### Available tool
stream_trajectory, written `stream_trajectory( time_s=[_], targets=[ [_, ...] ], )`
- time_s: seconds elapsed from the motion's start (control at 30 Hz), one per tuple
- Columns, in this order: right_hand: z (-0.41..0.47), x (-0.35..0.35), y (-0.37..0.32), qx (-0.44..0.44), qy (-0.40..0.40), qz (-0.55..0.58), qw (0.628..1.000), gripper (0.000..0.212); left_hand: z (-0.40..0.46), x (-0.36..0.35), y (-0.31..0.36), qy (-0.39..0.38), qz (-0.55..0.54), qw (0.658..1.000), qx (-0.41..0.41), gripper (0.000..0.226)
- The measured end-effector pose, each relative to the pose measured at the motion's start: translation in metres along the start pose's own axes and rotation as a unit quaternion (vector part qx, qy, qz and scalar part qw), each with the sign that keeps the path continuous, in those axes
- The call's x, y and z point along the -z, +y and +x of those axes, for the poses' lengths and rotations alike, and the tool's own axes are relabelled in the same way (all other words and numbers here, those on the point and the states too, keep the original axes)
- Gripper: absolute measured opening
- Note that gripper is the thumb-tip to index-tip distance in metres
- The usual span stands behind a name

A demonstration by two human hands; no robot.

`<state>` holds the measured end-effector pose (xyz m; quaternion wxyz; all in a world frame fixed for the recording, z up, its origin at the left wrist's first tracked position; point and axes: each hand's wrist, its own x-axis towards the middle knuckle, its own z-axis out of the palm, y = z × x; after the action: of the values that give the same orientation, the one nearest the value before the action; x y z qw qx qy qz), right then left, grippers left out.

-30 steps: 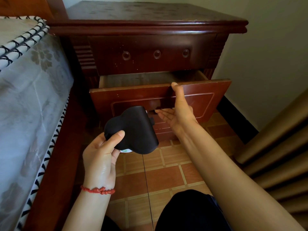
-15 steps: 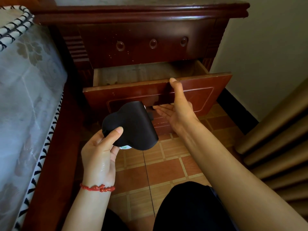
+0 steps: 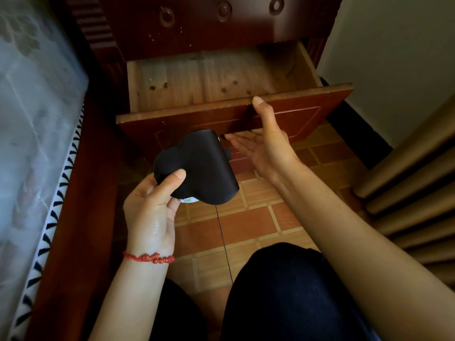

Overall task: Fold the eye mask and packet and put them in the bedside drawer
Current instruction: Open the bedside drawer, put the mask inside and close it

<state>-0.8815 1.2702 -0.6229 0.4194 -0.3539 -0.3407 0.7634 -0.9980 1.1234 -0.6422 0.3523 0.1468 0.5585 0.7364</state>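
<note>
A person's left hand (image 3: 150, 212) pinches the folded black mask (image 3: 197, 166), a sliver of white packet (image 3: 188, 200) showing beneath it, just short of the drawer (image 3: 221, 114). The right hand (image 3: 266, 143), fingers spread and holding nothing, rests its thumb against the drawer front. The drawer now stands further out than a second ago, its bare wooden floor exposed beyond both hands, likely ready to receive the bundle.

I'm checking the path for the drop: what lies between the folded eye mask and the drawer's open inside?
Only the drawer's front panel stands between the eye mask and the drawer, as the head view shows.
</note>
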Motion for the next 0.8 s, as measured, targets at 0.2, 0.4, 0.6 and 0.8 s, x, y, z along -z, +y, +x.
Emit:
stream_trajectory(
  time_s=[0.2,0.4,0.6,0.8],
  targets=[
    [0.002,0.007,0.007,0.006,-0.024,0.005,1.000,0.046,-0.001,0.002,-0.004,0.003,0.006,1.000,0.006,0.030],
    [0.001,0.011,0.014,0.011,-0.036,0.011,0.999,0.049,-0.002,0.003,-0.007,0.004,-0.004,1.000,0.007,0.023],
    [0.000,0.012,0.015,0.011,-0.036,0.015,0.999,0.057,-0.001,0.005,-0.013,0.013,0.004,1.000,0.013,0.016],
    [-0.003,0.015,0.018,0.002,-0.038,0.031,0.999,0.070,-0.001,0.008,-0.019,0.004,0.001,1.000,0.012,0.015]
  ],
)
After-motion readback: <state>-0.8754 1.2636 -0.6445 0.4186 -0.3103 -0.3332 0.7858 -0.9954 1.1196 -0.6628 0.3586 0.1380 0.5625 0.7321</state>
